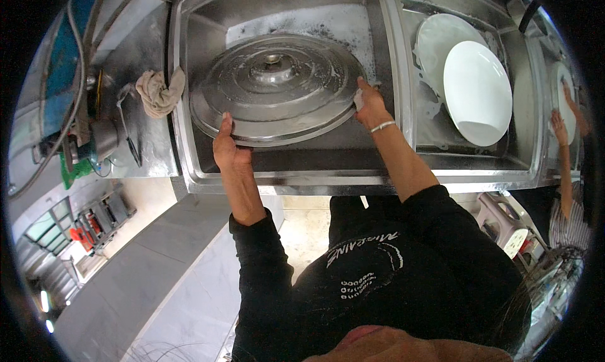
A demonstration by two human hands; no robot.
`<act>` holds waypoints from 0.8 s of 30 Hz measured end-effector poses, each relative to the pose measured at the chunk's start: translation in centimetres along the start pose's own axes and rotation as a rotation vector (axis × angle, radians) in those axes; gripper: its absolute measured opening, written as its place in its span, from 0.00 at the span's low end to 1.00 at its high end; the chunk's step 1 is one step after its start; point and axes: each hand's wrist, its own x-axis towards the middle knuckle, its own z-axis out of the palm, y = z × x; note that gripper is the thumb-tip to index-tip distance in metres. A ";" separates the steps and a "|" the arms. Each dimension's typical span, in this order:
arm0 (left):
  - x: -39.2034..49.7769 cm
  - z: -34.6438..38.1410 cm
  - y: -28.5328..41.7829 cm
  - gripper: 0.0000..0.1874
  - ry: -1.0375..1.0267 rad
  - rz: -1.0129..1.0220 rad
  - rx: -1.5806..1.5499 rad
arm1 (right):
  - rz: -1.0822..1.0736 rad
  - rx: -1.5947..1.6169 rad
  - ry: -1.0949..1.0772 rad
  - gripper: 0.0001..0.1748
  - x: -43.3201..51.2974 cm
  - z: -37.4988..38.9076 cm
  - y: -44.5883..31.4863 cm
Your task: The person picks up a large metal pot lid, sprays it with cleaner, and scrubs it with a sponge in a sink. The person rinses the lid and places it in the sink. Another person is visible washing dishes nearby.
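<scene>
A large round metal pot lid [302,97] with a domed knob is held over the left basin of a stainless steel sink [283,176]. Wet streaks and suds show on its top. My left hand [231,149] grips the lid's near left rim, thumb on top. At the right rim, my right hand [371,104] holds the lid too, with a pale cloth or pad [358,99] partly hidden under the fingers. Beneath the far side of the lid lies whitish, dark-speckled water or suds [302,24].
The right basin holds a white oval dish [477,92] over another pale plate [437,40]. A crumpled beige cloth [158,92] lies on the left rim beside a metal utensil with a dark handle [128,130]. At far right, another person's hands [560,125] touch a plate [567,92].
</scene>
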 end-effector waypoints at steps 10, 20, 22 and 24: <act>-2.7 -0.7 -7.5 0.31 0.264 0.230 -0.070 | 0.305 -0.527 -0.391 0.21 -15.0 -1.0 2.6; -3.1 -5.7 -6.2 0.28 0.210 0.171 -0.262 | -1.148 -1.321 -0.700 0.23 -15.9 3.5 -0.1; -3.2 -6.8 -7.5 0.27 0.164 0.291 -0.177 | -1.360 -1.600 -0.932 0.27 -15.1 4.8 2.8; -3.1 -9.1 -7.8 0.27 0.089 0.287 -0.160 | -1.483 -1.639 -1.180 0.28 -14.7 4.1 6.4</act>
